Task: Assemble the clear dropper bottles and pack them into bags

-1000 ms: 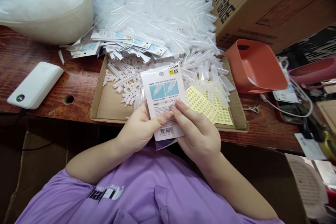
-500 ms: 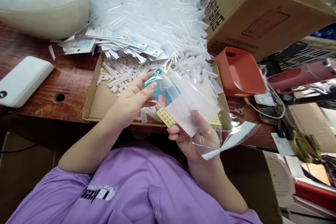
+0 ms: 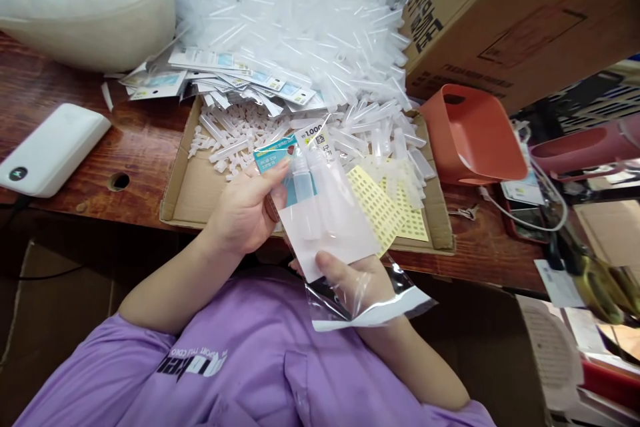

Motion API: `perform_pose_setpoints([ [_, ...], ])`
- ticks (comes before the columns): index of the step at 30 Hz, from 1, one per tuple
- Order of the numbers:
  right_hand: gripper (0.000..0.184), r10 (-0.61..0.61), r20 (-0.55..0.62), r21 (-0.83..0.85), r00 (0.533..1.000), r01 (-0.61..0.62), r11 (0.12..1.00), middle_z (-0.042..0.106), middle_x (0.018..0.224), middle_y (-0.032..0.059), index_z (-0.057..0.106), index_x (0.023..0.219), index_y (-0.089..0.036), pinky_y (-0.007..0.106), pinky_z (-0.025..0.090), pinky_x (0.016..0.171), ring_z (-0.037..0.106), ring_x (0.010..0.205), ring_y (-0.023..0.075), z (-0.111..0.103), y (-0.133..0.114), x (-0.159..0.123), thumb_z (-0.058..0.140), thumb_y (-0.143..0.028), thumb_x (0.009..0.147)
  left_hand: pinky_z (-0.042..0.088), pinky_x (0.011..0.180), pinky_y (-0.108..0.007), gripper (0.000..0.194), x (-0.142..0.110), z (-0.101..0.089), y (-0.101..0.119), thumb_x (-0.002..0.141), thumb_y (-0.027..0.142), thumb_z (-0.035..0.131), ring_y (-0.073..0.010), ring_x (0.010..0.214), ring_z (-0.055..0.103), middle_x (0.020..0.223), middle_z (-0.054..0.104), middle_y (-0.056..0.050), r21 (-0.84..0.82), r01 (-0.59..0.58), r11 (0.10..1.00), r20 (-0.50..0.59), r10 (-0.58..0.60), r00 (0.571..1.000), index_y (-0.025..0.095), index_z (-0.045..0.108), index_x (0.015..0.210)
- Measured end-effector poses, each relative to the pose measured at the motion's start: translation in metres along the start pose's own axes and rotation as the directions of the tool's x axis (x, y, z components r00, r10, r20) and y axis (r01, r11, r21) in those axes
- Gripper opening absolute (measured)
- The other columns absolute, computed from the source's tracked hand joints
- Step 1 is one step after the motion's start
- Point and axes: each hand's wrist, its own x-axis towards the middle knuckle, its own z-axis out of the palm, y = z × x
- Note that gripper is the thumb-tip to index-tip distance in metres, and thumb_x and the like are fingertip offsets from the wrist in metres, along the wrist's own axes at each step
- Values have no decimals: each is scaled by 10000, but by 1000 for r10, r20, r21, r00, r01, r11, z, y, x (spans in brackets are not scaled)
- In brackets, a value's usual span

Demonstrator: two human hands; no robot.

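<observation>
Lying at the far left of the frame is a white power bank (image 3: 55,150). Left of centre, the left hand (image 3: 245,212) pinches the edge of a clear packet (image 3: 333,217) between thumb and fingers. The packet, holding translucent bottles (image 3: 303,188), fills the centre. Just right, the right hand (image 3: 357,280) holds its lower end, thumb on top, film over the hand. Yellow sheets (image 3: 380,207), then an orange bin (image 3: 475,140), follow rightward.

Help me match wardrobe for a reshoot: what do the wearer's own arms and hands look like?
The left hand and right hand are ungloved, and the forearms are bare. Short, loose purple sleeves belong to a smooth purple shirt with black-and-white lettering on its front. No cables show on the arms.
</observation>
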Motion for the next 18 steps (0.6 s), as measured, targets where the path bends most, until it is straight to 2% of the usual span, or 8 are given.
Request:
perform_pose_setpoints([
  [3, 428, -192, -155, -73, 969, 183, 980, 765, 1001, 67, 743, 985, -230, 402, 617, 884, 732, 945, 269, -4, 6, 3, 883, -383, 611, 567, 751, -201, 105, -4, 2, -3, 854, 137, 634, -143, 821, 717, 865, 749, -20, 13, -31, 999, -24, 31, 999, 151, 734, 883],
  [6, 492, -231, -233, -53, 945, 225, 973, 761, 1019, 90, 737, 992, -202, 408, 618, 883, 728, 957, 281, -9, 10, 8, 901, -386, 567, 578, 788, -289, 99, -10, 3, -3, 825, 255, 718, -210, 867, 717, 799, 728, -26, 92, -7, 996, 53, 2, 999, 174, 736, 878],
  [8, 518, -238, -276, -7, 931, 246, 969, 761, 1016, 93, 736, 982, -209, 408, 625, 865, 727, 956, 284, -11, 11, 12, 901, -440, 548, 582, 722, -297, 159, -14, 2, -3, 784, 309, 775, -211, 775, 709, 687, 681, -13, 129, 9, 992, 106, -23, 994, 179, 737, 866],
  [11, 504, -259, -289, 25, 922, 277, 960, 764, 1003, 72, 735, 966, -257, 389, 626, 858, 726, 967, 272, -13, 10, 14, 862, -547, 574, 565, 633, -263, 194, -17, -1, -1, 749, 333, 815, -165, 638, 666, 630, 642, 1, 172, 9, 985, 125, -31, 992, 175, 737, 831],
  [14, 463, -255, -269, -20, 929, 260, 965, 766, 975, 59, 739, 954, -282, 403, 627, 844, 731, 937, 267, -15, 10, 12, 809, -601, 626, 556, 611, -261, 212, -17, -4, 0, 732, 341, 829, -160, 637, 658, 694, 674, -11, 200, -13, 980, 125, -12, 992, 177, 742, 835],
  [16, 424, -249, -259, -33, 933, 249, 968, 767, 942, 55, 743, 956, -290, 415, 631, 812, 734, 895, 262, -18, 11, 10, 793, -587, 657, 552, 605, -260, 210, -17, -7, 1, 731, 342, 829, -157, 636, 652, 721, 687, -15, 205, -21, 979, 128, -6, 992, 181, 752, 841],
  [18, 385, -269, -253, -15, 929, 274, 962, 765, 962, 40, 744, 974, -310, 403, 626, 818, 730, 896, 243, -20, 11, 7, 810, -529, 664, 553, 615, -253, 186, -17, -9, 3, 736, 342, 825, -142, 618, 640, 701, 685, -15, 211, -18, 977, 127, -9, 992, 172, 751, 754],
])
